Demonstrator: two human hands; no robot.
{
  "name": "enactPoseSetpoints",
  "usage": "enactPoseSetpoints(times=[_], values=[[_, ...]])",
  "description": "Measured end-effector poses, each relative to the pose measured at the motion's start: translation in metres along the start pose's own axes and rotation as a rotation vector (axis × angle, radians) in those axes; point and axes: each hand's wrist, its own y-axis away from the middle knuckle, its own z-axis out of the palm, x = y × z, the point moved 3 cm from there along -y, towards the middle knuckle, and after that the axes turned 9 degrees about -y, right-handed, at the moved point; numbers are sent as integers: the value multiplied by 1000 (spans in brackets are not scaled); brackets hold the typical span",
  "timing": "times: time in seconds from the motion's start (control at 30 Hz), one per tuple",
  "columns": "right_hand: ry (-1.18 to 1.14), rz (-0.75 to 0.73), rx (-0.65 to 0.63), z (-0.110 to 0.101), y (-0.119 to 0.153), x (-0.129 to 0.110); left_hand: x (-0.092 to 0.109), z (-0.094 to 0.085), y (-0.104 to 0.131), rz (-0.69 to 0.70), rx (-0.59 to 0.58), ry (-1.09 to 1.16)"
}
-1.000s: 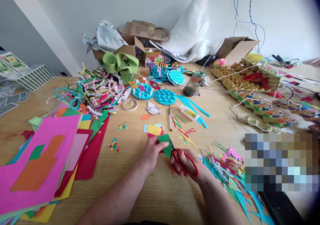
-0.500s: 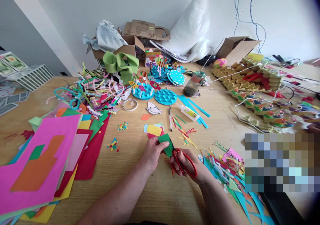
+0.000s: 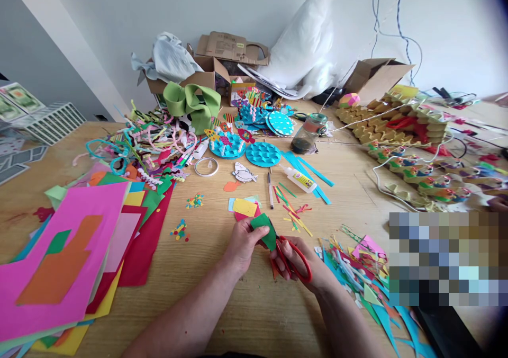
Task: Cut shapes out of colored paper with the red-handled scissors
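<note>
Between the thumb and fingers of my left hand (image 3: 243,244) is a small piece of green paper (image 3: 263,231). My right hand (image 3: 299,262) grips red-handled scissors (image 3: 305,269), whose dark blades meet the right edge of the green paper. Just beyond my left hand lie small paper pieces, a yellow one (image 3: 245,207) on top. Past them are an orange paper fish shape (image 3: 232,186) and a white fish cutout (image 3: 244,172) with dark outlines. A pen (image 3: 270,190) and thin coloured paper strips (image 3: 296,213) lie ahead of my right hand.
Coloured paper sheets (image 3: 67,252) are stacked at left, paper scraps (image 3: 357,273) heaped at right. A glue bottle (image 3: 300,179), blue scalloped discs (image 3: 262,153) and a glass jar (image 3: 308,133) stand farther back. Egg cartons (image 3: 392,119) fill the right rear. Small confetti dots (image 3: 180,231) lie left of my hands.
The green paper has tilted slightly and shifted a little left against the scissor blades. Both hands stay in nearly the same place; the surrounding things have not moved.
</note>
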Motion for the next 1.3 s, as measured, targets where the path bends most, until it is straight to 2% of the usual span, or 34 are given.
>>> enactPoseSetpoints(times=[1.3], values=[[-18, -30, -3, 0, -2, -2, -1, -2, -1, 18, -38, -19]])
